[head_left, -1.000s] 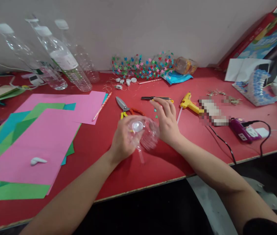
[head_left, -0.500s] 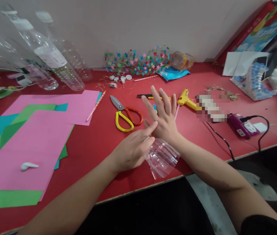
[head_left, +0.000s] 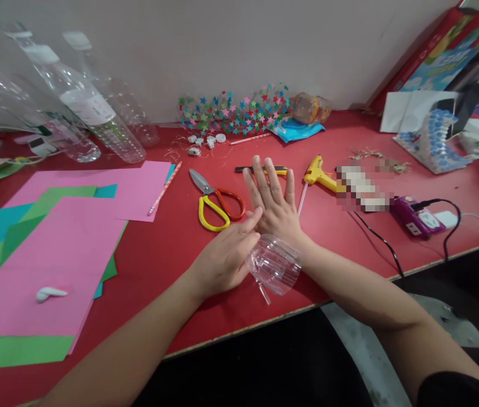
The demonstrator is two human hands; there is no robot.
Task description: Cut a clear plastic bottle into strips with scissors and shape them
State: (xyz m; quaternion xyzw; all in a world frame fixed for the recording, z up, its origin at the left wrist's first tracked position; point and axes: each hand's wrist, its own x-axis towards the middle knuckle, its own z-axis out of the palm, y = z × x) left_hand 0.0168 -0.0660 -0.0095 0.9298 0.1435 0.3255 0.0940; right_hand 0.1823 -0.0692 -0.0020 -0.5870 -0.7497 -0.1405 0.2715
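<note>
My left hand (head_left: 225, 255) is closed around the neck end of a cut clear plastic bottle piece (head_left: 277, 267). The piece lies tilted, its wide end slit into strips and facing the table's front edge, with one strip sticking out. Stretched flat with fingers apart, my right hand (head_left: 278, 212) is just beyond the piece and close to my left fingertips; whether it touches the plastic I cannot tell. Scissors (head_left: 214, 204) with one yellow and one red handle lie left of it. A utility knife (head_left: 243, 169) is partly behind my right fingers.
Pink, green and blue paper sheets (head_left: 74, 249) with a white earbud (head_left: 51, 293) cover the left side. Bottles (head_left: 91, 107) stand behind. A yellow glue gun (head_left: 322, 176), a purple power socket (head_left: 419, 217) with cables and a star-covered bottle (head_left: 235, 110) are around the red table (head_left: 159, 299).
My left hand has swung the bottle piece from neck-up to tilted, wide end toward the front edge. My right hand has spread flat beside it. The scissors came into full view.
</note>
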